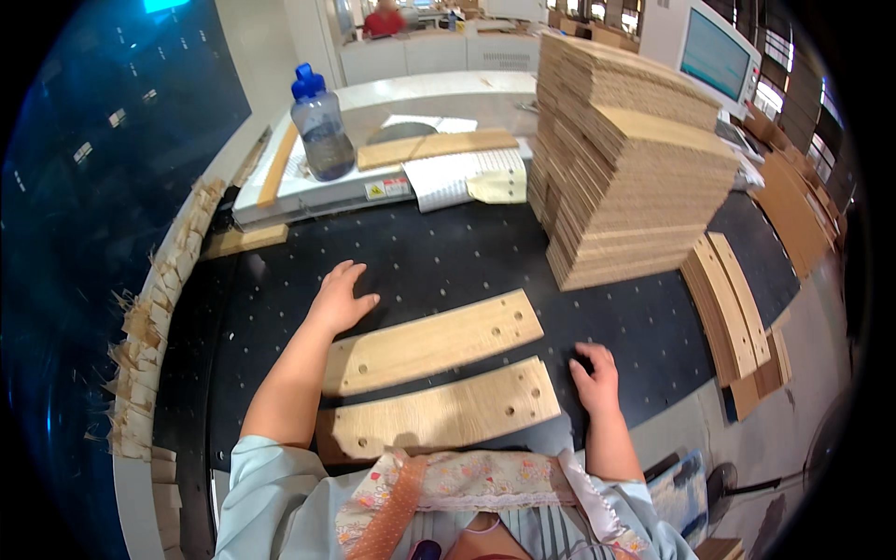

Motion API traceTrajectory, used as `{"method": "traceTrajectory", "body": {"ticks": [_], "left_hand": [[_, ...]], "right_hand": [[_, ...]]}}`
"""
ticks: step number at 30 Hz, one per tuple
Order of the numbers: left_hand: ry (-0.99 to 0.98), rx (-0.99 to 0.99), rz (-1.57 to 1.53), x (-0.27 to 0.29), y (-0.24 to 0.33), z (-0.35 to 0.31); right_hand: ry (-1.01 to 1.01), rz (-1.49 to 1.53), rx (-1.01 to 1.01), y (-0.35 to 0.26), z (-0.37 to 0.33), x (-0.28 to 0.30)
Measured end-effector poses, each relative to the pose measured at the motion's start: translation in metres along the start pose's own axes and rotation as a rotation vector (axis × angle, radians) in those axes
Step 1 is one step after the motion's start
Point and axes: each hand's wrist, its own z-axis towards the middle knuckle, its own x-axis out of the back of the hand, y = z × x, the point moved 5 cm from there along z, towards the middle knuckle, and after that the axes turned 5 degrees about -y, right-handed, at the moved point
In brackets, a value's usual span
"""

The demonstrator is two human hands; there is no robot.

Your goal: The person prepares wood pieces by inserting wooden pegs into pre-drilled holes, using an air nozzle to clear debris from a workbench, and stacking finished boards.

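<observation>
Partly, your left forearm and sleeve crowd the left ends of the two pale wooden boards, the far board (pixel 434 343) and the near board (pixel 443 415), so those ends are hard to make out. Your floral apron (pixel 495 476) overlaps the near board's near edge, and you can't tell whether another piece lies beneath its dark left end. Farther right, the tall board stack (pixel 644 187) hides part of the monitor (pixel 717 58).

Both boards lie flat on the black worktop (pixel 448 252) in front of you, a narrow gap between them. Their long axes run left to right, nearly parallel, right ends angled farther away. Their edges bow gently toward you, though the lens bends lines too. Larger holes show near both ends.

Your left hand (pixel 343 299) is spread and empty, just beyond the far board's left end; your right hand (pixel 595 375) is empty too, fingers loosely bent, right of the boards. Whether either touches the worktop, you can't tell.
</observation>
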Motion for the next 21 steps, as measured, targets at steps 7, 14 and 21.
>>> {"method": "traceTrajectory", "body": {"ticks": [7, 14, 21], "left_hand": [[0.436, 0.297, -0.429, 0.024, -0.13, 0.115], [0.343, 0.494, 0.165, 0.084, -0.122, 0.177], [0.092, 0.578, 0.043, 0.082, -0.136, 0.217]], "right_hand": [[0.051, 0.025, -0.062, 0.009, 0.002, -0.005], [0.093, -0.062, -0.11, 0.003, -0.001, 0.001], [0.103, -0.099, -0.146, 0.007, -0.005, 0.003]]}}
